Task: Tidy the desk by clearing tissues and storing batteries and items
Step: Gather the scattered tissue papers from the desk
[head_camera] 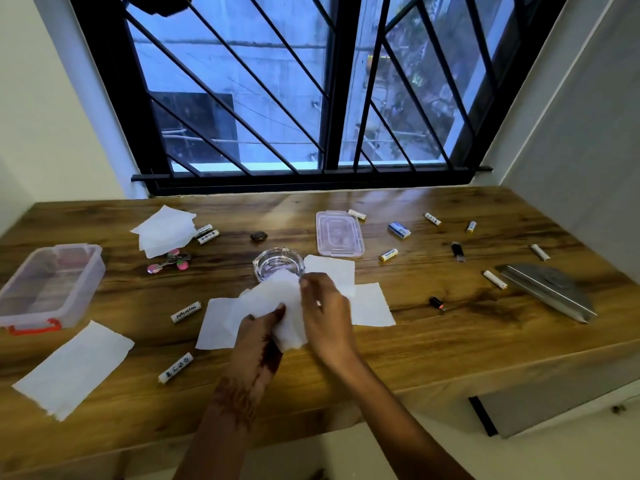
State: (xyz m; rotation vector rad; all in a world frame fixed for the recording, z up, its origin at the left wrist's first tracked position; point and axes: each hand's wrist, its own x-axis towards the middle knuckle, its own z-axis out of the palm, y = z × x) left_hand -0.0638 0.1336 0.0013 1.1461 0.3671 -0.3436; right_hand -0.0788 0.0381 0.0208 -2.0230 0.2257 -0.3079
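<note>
Holding a crumpled tissue in both hands over the middle of the desk, we have the left hand gripping it from below, fingers closed on the paper, and the right hand pinching its upper edge between thumb and fingertips.

Flat tissues lie directly under and around the hands: one to the left, one to the right, one further back. A larger sheet sits near the front left edge; a small stack lies at back left.

The glass ashtray sits just behind the held tissue, touching it or nearly so; we cannot tell which.

The open clear box with orange latches is at far left. Its lid lies flat at back centre.

Batteries are scattered: two beside the tissue stack, one left of the hands, one near the front, one right of the lid, more along the back right.

Also on the desk: pink hair clips, a metal dustpan-like piece at right, and a black USB stick.
</note>
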